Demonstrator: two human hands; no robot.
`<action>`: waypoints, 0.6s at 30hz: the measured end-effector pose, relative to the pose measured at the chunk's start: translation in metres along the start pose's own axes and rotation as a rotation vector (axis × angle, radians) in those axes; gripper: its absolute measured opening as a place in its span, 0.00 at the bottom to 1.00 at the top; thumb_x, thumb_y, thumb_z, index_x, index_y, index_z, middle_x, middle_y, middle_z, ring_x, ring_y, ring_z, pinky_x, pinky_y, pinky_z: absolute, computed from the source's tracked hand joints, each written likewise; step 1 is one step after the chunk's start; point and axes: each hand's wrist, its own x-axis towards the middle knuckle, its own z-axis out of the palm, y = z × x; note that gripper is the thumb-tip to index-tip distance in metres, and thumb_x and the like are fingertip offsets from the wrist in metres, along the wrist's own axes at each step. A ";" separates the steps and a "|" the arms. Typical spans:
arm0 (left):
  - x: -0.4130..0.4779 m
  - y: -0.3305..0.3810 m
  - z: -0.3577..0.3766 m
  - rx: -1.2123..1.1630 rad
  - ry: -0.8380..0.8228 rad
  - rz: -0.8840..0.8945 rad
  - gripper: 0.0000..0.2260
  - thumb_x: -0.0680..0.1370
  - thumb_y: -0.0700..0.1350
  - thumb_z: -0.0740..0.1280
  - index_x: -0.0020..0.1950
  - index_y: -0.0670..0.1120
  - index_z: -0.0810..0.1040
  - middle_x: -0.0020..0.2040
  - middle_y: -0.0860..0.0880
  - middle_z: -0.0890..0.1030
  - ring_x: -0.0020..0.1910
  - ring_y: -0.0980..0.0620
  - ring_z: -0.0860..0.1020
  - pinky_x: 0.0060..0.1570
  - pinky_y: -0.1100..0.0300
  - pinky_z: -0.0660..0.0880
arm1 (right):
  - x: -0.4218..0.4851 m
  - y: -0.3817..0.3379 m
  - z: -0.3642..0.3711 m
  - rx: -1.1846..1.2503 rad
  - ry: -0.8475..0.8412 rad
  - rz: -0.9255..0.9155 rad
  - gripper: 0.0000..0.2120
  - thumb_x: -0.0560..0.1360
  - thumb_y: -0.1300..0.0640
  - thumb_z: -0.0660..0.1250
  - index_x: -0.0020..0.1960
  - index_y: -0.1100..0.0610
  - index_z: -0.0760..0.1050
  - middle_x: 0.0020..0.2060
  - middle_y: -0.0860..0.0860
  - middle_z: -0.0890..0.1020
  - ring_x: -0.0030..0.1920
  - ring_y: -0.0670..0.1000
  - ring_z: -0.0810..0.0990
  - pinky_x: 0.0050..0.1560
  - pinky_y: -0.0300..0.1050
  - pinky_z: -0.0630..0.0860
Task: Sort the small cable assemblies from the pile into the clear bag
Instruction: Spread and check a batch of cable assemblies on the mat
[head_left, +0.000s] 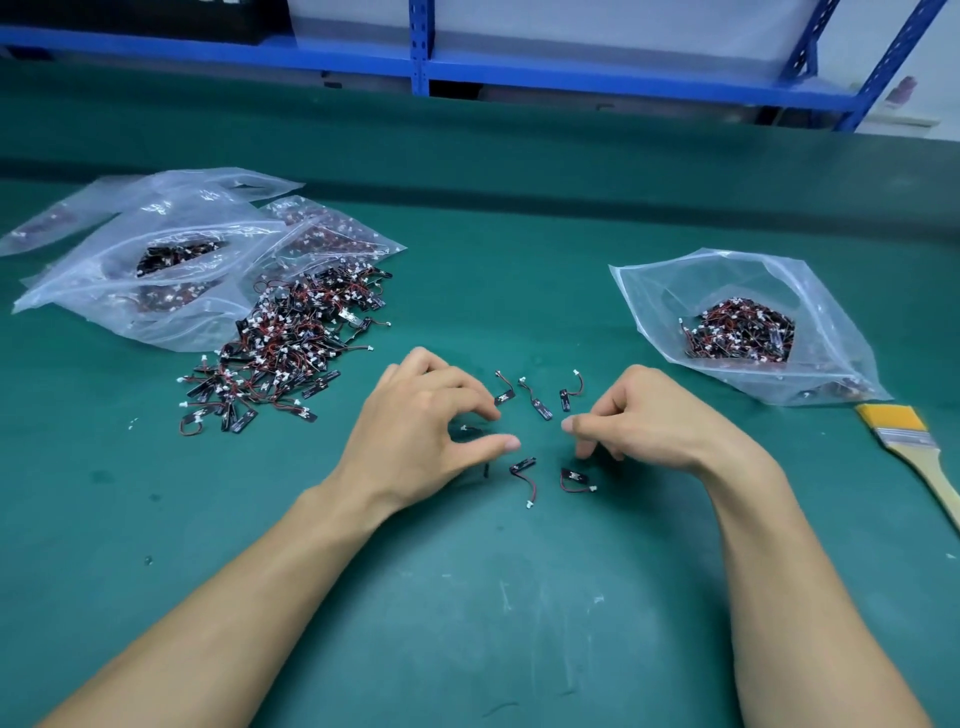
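Green scuffed matting (467, 597) covers the bench, blue racking (421, 47) behind. The pile (291, 343) lies left, the clear bag (743, 291) right, loose cable assemblies (540, 408) between. Left hand (421, 436) arches half-wide, gripping nothing; right hand (649, 421) curls, its hold unclear.

1. Pile (291, 343) of small cable assemblies noted on green mat (467, 597): black tabs, red-black leads, white connectors.
2. Stacked bags (104, 270) lie left of and behind the pile, touching its edge; assemblies seen inside.
3. Clear bag (810, 291) set well right of the pile, mouth open, assemblies heaped inside.
4. Loose assemblies (540, 410) scattered right of the pile, nearer the viewer.
5. Left hand (421, 431) just right of the pile; fingers arched down, thumb held apart.
6. Right hand (654, 421) farther right; fingers curled, contents undetermined.
7. Paintbrush (904, 436) lies farthest right of the pile.
8. Blue shelving (421, 47) stands behind the pile.
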 end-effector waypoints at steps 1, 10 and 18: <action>0.000 -0.005 -0.002 0.003 0.009 -0.020 0.12 0.71 0.61 0.73 0.46 0.54 0.85 0.49 0.61 0.83 0.50 0.51 0.72 0.51 0.53 0.70 | 0.001 0.001 0.000 -0.001 0.015 0.000 0.15 0.72 0.40 0.71 0.31 0.45 0.85 0.21 0.46 0.74 0.26 0.46 0.69 0.32 0.40 0.67; 0.013 -0.075 -0.023 0.509 0.073 -0.336 0.13 0.76 0.52 0.68 0.58 0.50 0.81 0.70 0.49 0.73 0.71 0.45 0.65 0.67 0.48 0.58 | 0.010 0.002 0.011 0.087 0.240 -0.059 0.17 0.74 0.42 0.71 0.32 0.52 0.82 0.20 0.47 0.66 0.25 0.47 0.60 0.29 0.42 0.60; 0.032 -0.096 -0.019 0.611 -0.039 -0.209 0.09 0.77 0.46 0.64 0.54 0.51 0.81 0.61 0.54 0.80 0.74 0.47 0.65 0.72 0.42 0.33 | 0.014 0.001 0.018 0.092 0.321 -0.115 0.19 0.75 0.45 0.71 0.31 0.56 0.81 0.20 0.47 0.63 0.25 0.47 0.59 0.30 0.43 0.59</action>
